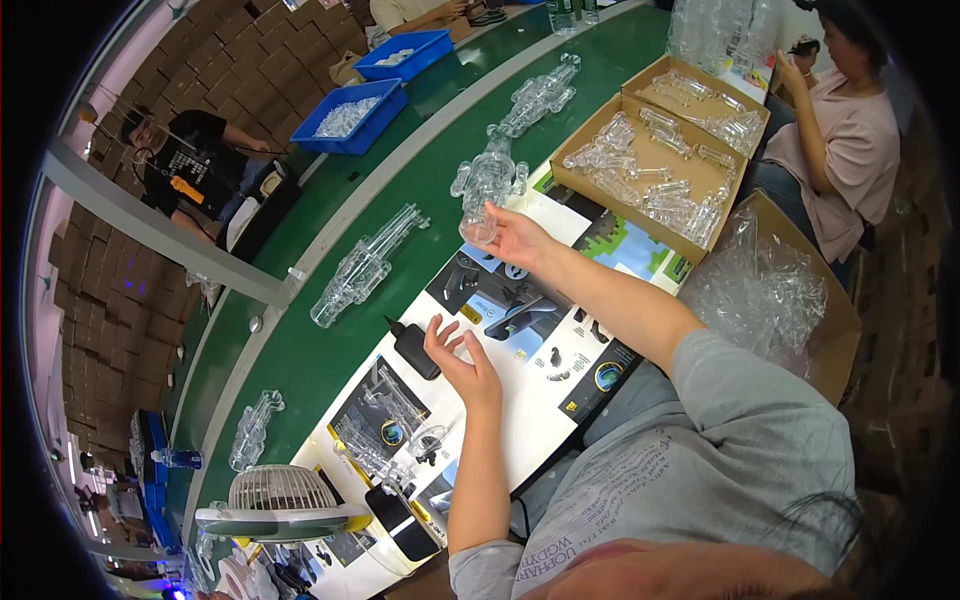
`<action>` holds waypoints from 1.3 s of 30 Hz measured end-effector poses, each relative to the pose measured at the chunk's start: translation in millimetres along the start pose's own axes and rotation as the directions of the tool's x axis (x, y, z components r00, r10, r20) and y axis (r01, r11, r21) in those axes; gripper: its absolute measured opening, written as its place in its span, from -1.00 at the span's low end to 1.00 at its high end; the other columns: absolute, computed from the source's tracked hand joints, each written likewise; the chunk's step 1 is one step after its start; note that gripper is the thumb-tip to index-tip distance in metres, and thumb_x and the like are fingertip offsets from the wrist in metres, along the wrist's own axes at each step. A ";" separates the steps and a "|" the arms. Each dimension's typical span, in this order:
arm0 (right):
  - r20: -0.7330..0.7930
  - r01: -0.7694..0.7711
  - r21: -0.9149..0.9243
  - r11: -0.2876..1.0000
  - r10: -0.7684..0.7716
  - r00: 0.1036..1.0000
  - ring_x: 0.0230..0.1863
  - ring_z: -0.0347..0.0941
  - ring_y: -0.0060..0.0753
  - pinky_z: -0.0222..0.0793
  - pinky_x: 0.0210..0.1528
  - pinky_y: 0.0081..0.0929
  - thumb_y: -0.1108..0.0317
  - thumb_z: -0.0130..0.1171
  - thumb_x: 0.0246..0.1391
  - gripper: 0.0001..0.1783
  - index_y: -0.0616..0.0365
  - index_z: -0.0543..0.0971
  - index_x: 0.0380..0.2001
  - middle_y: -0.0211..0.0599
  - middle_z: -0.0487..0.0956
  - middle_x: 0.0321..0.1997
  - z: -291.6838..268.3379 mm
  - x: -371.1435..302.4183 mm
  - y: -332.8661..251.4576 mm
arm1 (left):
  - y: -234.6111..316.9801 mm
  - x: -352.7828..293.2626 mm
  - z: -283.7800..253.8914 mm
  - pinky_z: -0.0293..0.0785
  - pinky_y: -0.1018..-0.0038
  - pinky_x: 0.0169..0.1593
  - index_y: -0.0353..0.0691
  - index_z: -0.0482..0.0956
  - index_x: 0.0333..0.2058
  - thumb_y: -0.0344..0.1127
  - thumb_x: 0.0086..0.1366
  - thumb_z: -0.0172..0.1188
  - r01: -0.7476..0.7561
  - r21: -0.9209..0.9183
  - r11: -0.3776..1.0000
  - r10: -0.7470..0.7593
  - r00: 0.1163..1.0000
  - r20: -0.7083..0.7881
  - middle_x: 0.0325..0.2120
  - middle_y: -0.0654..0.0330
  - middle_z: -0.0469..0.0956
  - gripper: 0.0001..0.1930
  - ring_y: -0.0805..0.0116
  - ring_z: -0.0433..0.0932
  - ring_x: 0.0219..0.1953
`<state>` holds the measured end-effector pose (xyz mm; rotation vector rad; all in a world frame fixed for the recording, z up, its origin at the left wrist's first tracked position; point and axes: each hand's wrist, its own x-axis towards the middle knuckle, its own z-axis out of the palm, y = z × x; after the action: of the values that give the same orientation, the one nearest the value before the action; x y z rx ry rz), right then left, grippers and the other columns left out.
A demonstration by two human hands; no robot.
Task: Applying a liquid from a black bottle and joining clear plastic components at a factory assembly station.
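- Fingers of the right hand [515, 237] pinch a clear plastic piece [480, 228], lifted over the edge of the green belt [300, 360].
- Left hand [462, 362] – loose, palm up, holding nothing – hovers over the printed sheets [520, 400].
- A black block [414, 348] lies just beside it.
- Risk, as I judge it: a light fingertip pinch on slick plastic could slip, dropping the piece among the 4 or so clear clusters [362, 268] on the belt.
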<state>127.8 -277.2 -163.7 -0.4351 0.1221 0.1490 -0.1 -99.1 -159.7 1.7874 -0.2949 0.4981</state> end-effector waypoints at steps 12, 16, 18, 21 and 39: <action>-0.101 0.037 -0.034 0.999 -0.040 0.994 -0.09 0.42 -0.19 0.37 0.00 -0.25 0.21 0.20 -0.04 -0.52 0.26 0.33 -0.12 -0.06 0.43 -0.14 17.9 86.4 6.0 | -5.0 1.5 -1.9 0.29 0.40 -0.07 -0.38 0.07 0.07 -0.37 0.24 -0.10 -0.023 0.048 0.999 0.023 1.000 0.007 0.02 -0.02 0.17 -0.55 0.25 0.33 -0.07; -0.374 0.068 -0.161 0.985 -0.125 0.919 -0.29 0.39 -0.32 0.42 -0.18 -0.35 0.18 0.28 -0.12 -0.53 0.17 0.37 -0.19 -0.20 0.41 -0.27 11.5 137.2 2.0 | -0.4 3.1 10.4 0.30 0.42 -0.09 -0.39 0.08 0.07 -0.37 0.23 -0.08 -0.065 0.034 0.997 0.064 0.997 0.043 0.01 -0.03 0.18 -0.54 0.25 0.34 -0.08; -0.410 0.015 -0.284 0.959 -0.136 0.902 -0.34 0.37 -0.36 0.41 -0.26 -0.39 0.17 0.29 -0.13 -0.57 0.15 0.40 -0.24 -0.24 0.41 -0.31 32.0 139.2 28.1 | -12.2 2.2 -3.9 0.30 0.41 -0.09 -0.39 0.09 0.06 -0.36 0.23 -0.08 -0.040 0.064 0.997 0.040 0.999 0.011 0.01 -0.03 0.18 -0.55 0.25 0.34 -0.09; -0.463 -0.009 -0.473 0.881 -0.240 0.853 -0.42 0.37 -0.43 0.39 -0.39 -0.45 0.16 0.31 -0.17 -0.61 0.12 0.45 -0.32 -0.32 0.43 -0.38 43.1 149.7 35.4 | -12.3 2.0 -5.7 0.30 0.41 -0.10 -0.39 0.11 0.05 -0.35 0.22 -0.06 -0.045 0.062 0.997 0.044 0.999 0.005 0.01 -0.02 0.19 -0.55 0.25 0.35 -0.10; -0.364 -0.034 -0.674 0.738 -0.292 0.884 -0.31 0.39 -0.24 0.46 -0.28 -0.34 0.37 0.21 -0.22 -0.58 0.26 0.39 -0.23 -0.11 0.37 -0.20 50.4 102.2 50.4 | -11.5 3.5 -1.2 0.33 0.44 -0.14 -0.36 0.18 0.01 -0.38 0.23 -0.06 -0.049 0.070 0.996 0.046 0.998 0.036 -0.08 0.01 0.20 -0.62 0.30 0.36 -0.13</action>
<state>223.9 -198.5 -154.3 -1.2062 0.5080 -0.0661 7.9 -94.7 -167.6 1.8626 -0.3482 0.5170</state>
